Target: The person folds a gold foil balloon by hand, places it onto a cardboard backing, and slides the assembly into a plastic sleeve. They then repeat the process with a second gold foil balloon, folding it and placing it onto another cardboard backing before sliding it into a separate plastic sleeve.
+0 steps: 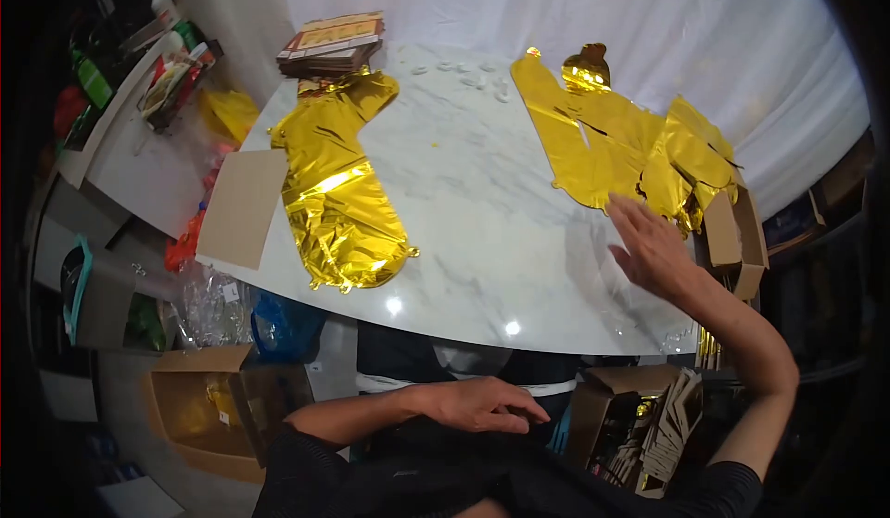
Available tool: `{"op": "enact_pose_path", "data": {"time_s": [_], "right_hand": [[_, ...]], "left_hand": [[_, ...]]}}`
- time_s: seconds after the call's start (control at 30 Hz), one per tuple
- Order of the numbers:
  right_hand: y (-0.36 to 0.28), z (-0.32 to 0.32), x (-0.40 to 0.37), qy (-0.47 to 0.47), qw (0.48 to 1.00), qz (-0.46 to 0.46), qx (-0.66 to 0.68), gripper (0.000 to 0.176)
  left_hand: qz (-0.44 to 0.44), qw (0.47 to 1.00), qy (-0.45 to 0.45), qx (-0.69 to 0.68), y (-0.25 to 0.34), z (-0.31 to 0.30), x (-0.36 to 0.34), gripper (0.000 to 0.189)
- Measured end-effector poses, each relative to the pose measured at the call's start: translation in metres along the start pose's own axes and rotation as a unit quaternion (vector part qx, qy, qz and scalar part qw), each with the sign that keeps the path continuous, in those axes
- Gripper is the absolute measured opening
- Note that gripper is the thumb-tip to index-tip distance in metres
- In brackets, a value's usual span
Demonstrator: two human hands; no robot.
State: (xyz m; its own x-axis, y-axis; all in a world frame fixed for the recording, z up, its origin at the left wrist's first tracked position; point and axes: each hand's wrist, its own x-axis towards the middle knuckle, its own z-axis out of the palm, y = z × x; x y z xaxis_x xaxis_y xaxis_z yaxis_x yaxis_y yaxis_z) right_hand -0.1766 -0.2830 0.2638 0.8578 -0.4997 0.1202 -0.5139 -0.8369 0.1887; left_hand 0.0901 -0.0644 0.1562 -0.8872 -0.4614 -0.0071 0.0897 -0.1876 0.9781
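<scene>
My right hand (pixel 649 244) reaches over the right side of the table with its fingers spread and nothing in them. Its fingertips are right at the lower edge of a pile of flat gold foil balloons (pixel 603 133). Held in front of my body below the table edge, my left hand (pixel 484 405) is empty, its fingers loosely stretched. Another gold foil balloon (pixel 338 189), wrinkled and flat, lies on the left side of the table, its top end against a stack of printed cardboard sleeves (pixel 332 40).
The marble-patterned table (pixel 464 240) carries small clear pieces (pixel 477 80) at the back. A cardboard sheet (pixel 243 208) overhangs its left edge. An open carton (pixel 735 230) stands at the right edge. Below are a box of folded cards (pixel 603 407) and another carton (pixel 199 411).
</scene>
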Motion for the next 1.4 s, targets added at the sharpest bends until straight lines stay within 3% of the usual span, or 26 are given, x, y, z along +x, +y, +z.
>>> {"op": "enact_pose_path", "data": {"time_s": [0.1,0.17,0.23,0.37,0.43,0.5,0.6,0.67,0.73,0.77,0.83,1.07,1.13,1.23,1.33,1.37,1.4], "right_hand": [[0.024,0.056,0.021,0.085,0.996,-0.006,-0.019,0.062],[0.037,0.078,0.039,0.125,0.992,-0.018,-0.006,0.061],[0.043,0.093,0.051,-0.023,0.996,0.011,0.083,0.052],[0.053,0.106,0.049,-0.052,0.997,0.051,0.026,0.043],[0.053,0.11,0.047,0.01,0.999,0.046,0.017,0.026],[0.055,0.115,0.045,0.045,0.997,0.054,0.026,0.022],[0.065,0.119,0.052,0.11,0.986,0.093,0.083,0.018],[0.069,0.117,0.055,0.138,0.973,0.127,0.132,0.017],[0.07,0.114,0.057,0.184,0.932,0.213,0.227,0.021],[0.072,0.112,0.058,0.185,0.932,0.214,0.226,0.021],[0.078,0.109,0.059,0.136,0.93,0.242,0.242,0.023],[0.093,0.116,0.056,0.131,0.917,0.243,0.287,0.022],[0.093,0.12,0.057,0.137,0.863,0.293,0.388,0.02],[0.095,0.109,0.061,0.105,0.833,0.342,0.423,0.018],[0.106,0.119,0.063,0.095,0.809,0.327,0.479,0.015],[0.111,0.122,0.065,0.096,0.809,0.326,0.479,0.015],[0.116,0.123,0.067,0.086,0.775,0.346,0.521,0.019]], "left_hand": [[-0.01,0.997,-0.004,0.07,0.019,-0.01,0.012,0.04],[0.031,0.986,0.034,0.161,0.032,-0.02,0.018,0.038],[0.022,0.983,0.061,0.171,0.053,-0.033,0.017,0.037],[0.016,0.968,0.142,0.207,0.081,-0.062,0.009,0.032],[0.009,0.956,0.181,0.232,0.091,-0.081,0.009,0.03],[0.04,0.94,0.205,0.27,0.092,-0.102,0.016,0.027],[0.003,0.916,0.272,0.294,0.095,-0.139,0.036,0.029],[-0.023,0.872,0.33,0.36,0.099,-0.168,0.056,0.034],[0.011,0.797,0.384,0.466,0.09,-0.201,0.079,0.039],[0.012,0.797,0.384,0.467,0.084,-0.217,0.093,0.039],[0.073,0.684,0.448,0.571,0.08,-0.243,0.121,0.043],[0.019,0.687,0.419,0.593,0.083,-0.285,0.179,0.046],[-0.028,0.728,0.398,0.557,0.086,-0.289,0.182,0.045],[-0.091,0.751,0.36,0.546,0.093,-0.297,0.181,0.043],[-0.134,0.771,0.365,0.503,0.096,-0.299,0.177,0.052],[-0.135,0.771,0.365,0.504,0.093,-0.298,0.175,0.052],[-0.067,0.748,0.395,0.53,0.087,-0.296,0.172,0.057]]}}
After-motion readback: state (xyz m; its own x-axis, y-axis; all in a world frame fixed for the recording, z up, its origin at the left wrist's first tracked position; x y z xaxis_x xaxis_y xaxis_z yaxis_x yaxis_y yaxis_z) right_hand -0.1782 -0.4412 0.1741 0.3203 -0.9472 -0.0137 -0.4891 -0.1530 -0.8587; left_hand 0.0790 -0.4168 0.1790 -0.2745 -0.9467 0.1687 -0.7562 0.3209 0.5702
